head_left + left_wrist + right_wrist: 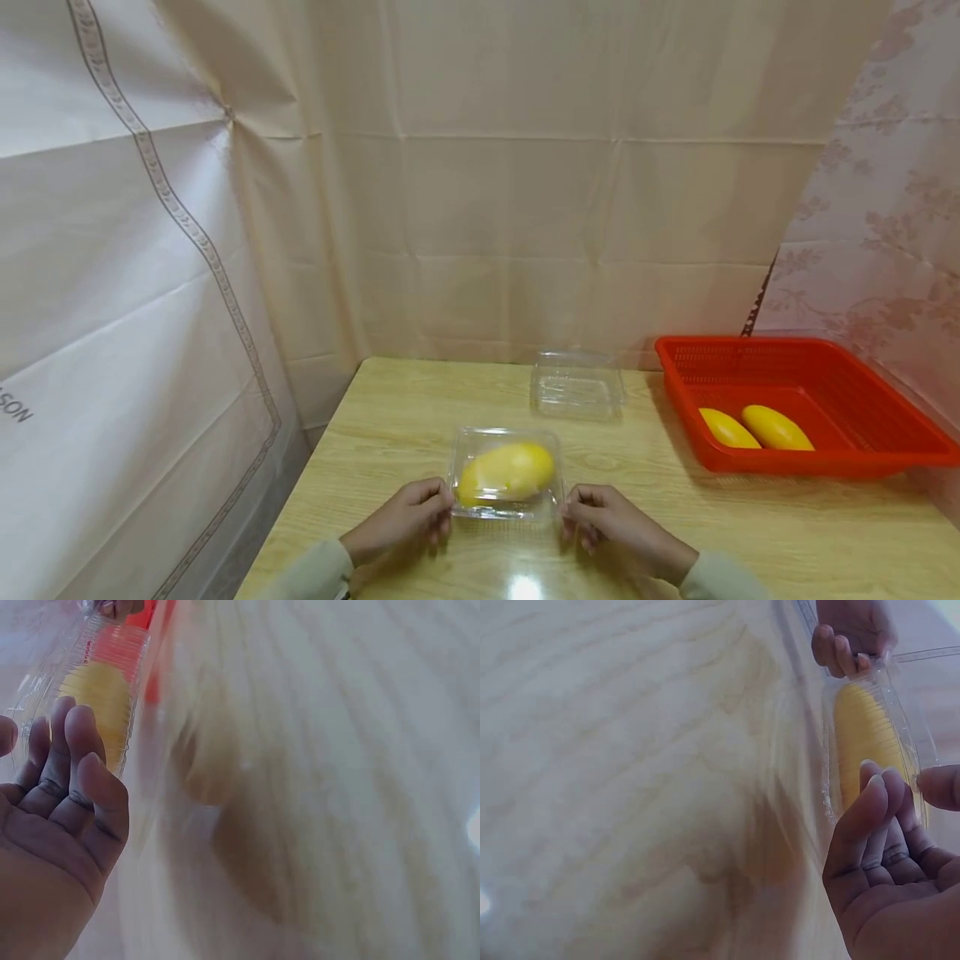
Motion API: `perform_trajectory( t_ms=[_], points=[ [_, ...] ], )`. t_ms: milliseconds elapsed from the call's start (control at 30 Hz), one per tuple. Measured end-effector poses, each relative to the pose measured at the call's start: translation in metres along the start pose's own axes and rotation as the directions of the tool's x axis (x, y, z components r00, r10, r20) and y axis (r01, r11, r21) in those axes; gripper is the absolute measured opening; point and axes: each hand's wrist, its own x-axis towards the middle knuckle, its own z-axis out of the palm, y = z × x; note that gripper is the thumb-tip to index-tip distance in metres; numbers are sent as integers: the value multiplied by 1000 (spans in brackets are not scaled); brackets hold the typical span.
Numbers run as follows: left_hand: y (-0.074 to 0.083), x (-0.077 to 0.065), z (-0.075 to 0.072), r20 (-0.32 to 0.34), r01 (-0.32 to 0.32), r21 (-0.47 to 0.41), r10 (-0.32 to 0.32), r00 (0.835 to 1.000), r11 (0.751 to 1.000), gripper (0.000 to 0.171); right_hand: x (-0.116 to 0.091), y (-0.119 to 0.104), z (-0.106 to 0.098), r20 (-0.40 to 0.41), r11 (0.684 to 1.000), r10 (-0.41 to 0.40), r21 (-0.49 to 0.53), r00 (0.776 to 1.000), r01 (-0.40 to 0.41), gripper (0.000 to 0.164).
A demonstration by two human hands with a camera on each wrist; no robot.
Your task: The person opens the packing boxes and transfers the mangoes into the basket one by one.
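Observation:
A clear plastic clamshell box with a yellow mango inside is held between both hands near the front of the table. My left hand pinches its left front corner between thumb and fingers. At the opposite front corner, my right hand grips the rim the same way. The right wrist view shows the thumb at the box's edge and the fingers along its side. Seen from the left wrist, the ribbed wall of the box stands beyond the fingers.
Behind the held box, another clear plastic box sits near the table's back edge. A red plastic basket with two mangoes stands at the right. Cloth sheets hang around the wooden table.

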Motion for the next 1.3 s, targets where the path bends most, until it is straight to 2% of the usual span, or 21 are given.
perform_trajectory(
  t_ms=[267, 533, 1033, 1200, 1300],
  points=[
    [-4, -5, 5, 32, -11, -2, 11, 999, 1000, 36, -7, 7, 4, 2, 999, -6, 32, 1000, 6, 38],
    [-7, -6, 8, 12, 11, -1, -11, 1000, 1000, 34, -8, 11, 5, -14, 999, 9, 48, 1000, -8, 38],
    [-12, -7, 11, -15, 41, -2, -41, 999, 999, 32, -8, 17, 4, 16, 999, -8, 35, 1000, 7, 39],
    [-14, -6, 10, -23, 49, -10, -49, 999, 999, 32, -7, 16, 4, 17, 1000, -13, -6, 1000, 13, 39],
    [-16, -5, 10, -19, 55, -26, -55, 998, 998, 31, -9, 13, 3, 17, 996, -21, -88, 1000, 23, 37]
  ],
)
